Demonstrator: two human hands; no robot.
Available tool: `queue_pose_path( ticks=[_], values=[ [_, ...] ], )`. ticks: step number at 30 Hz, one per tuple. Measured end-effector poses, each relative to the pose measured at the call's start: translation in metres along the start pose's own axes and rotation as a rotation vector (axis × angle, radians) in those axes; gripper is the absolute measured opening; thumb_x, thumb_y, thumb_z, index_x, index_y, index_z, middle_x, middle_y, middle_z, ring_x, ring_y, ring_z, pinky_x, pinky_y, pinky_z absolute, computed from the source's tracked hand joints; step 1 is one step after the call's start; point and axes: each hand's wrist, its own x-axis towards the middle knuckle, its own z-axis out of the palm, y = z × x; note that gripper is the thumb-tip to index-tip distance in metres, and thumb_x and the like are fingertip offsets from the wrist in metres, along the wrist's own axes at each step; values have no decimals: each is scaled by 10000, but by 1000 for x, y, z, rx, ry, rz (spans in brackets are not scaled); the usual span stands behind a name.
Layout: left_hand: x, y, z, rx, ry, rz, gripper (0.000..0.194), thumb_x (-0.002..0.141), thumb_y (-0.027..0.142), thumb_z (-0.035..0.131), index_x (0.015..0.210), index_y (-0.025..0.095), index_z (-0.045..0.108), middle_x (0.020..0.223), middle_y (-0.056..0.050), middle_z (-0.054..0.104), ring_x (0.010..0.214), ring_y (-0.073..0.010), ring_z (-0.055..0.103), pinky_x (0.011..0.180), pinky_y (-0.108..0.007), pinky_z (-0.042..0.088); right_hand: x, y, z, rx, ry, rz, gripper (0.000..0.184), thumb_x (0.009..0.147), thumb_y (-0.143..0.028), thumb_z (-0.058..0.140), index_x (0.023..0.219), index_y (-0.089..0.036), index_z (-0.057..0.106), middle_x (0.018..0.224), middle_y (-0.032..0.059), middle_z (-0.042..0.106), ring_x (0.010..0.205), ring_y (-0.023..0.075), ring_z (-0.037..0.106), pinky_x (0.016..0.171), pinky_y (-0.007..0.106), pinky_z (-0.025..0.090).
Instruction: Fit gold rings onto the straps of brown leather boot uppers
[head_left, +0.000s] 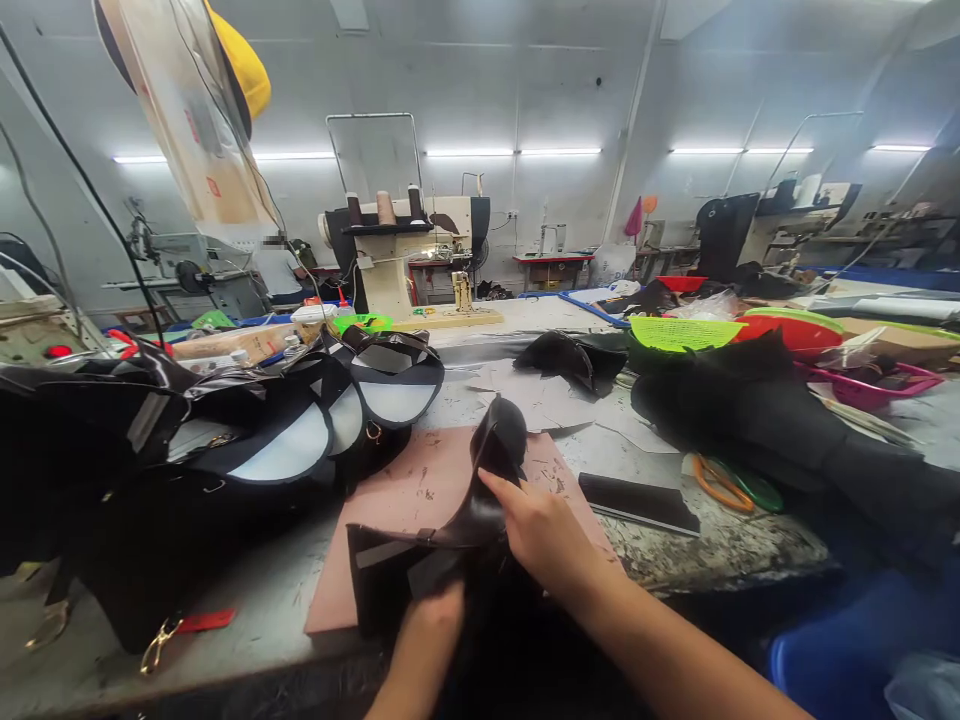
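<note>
My right hand (536, 530) grips a curved black leather piece (491, 470) that stands up over a pink work mat (420, 490), fingers closed on its right edge. My left hand (435, 610) is low at the table's near edge, tucked under the flat lower part of the same black piece (390, 575); its fingers are hidden by the leather.
A heap of black bags with white panels (300, 440) fills the left. More black material (750, 410) is piled on the right, beside orange-handled scissors (720, 482) and a dark flat block (637, 500). Coloured baskets (787, 330) and a sewing machine (405, 250) stand behind.
</note>
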Motion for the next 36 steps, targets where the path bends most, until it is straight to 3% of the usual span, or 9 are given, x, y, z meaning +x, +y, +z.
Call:
queue_pose_path(
  ticks=[7,13,16,19,22,26,28,32,36],
  values=[
    [-32,0,-52,129,-29,8,279,586,265,698,858,206,711,882,-66,721,932,-307,624,915,-408,430,9,1,-7,58,-26,65,440,811,-53,379,1197,-156,565,977,90,689,843,214,641,753,339,518],
    [-40,-35,-59,-171,126,-163,441,579,407,727,939,167,647,987,-106,693,1042,-322,577,951,-439,399,15,-12,-9,-150,104,19,386,858,-167,445,1237,-141,513,1242,174,535,997,310,573,826,461,447],
    [-39,-45,-59,-96,121,-56,538,501,308,776,995,175,610,1044,-104,673,1064,-327,560,960,-428,393,8,-37,-4,-176,135,-368,416,822,-343,551,1176,-125,536,1271,192,494,1089,330,492,920,492,358],
    [-38,-39,-60,66,93,17,432,532,228,718,947,171,614,962,-88,691,984,-319,597,896,-404,441,-2,-65,5,-114,-316,-884,255,758,-336,617,922,-140,610,904,80,667,810,208,585,738,318,457],
    [-39,-9,-67,156,79,102,440,569,186,668,1002,174,592,963,-78,680,977,-301,594,877,-378,449,-4,-77,5,-122,-493,-1007,12,743,-156,581,734,-162,584,664,8,632,581,147,537,504,261,398],
    [-46,72,-77,295,-181,242,658,613,202,681,1234,213,464,1049,-91,618,902,-275,608,763,-331,499,-2,-65,-21,339,-81,-906,133,768,-111,491,668,-195,517,664,6,594,609,130,520,582,254,419],
    [-49,118,-73,426,-315,375,596,688,212,599,1261,246,440,1074,-78,579,804,-226,609,656,-287,506,-6,-55,-39,601,62,-774,134,780,-109,508,689,-207,496,676,0,572,608,113,524,579,232,434],
    [-46,184,-38,795,-620,628,306,674,92,444,953,211,480,932,-22,541,705,-135,521,662,-249,465,-25,-34,-70,833,170,-624,167,772,-170,632,792,-231,478,667,-24,553,565,99,543,509,200,432],
    [-39,206,9,1180,-862,724,208,635,37,448,763,201,463,719,28,521,641,-115,476,555,-194,391,-44,-9,-97,569,57,-526,144,778,-156,635,862,-219,536,720,2,602,638,114,566,582,220,451]
  ],
)
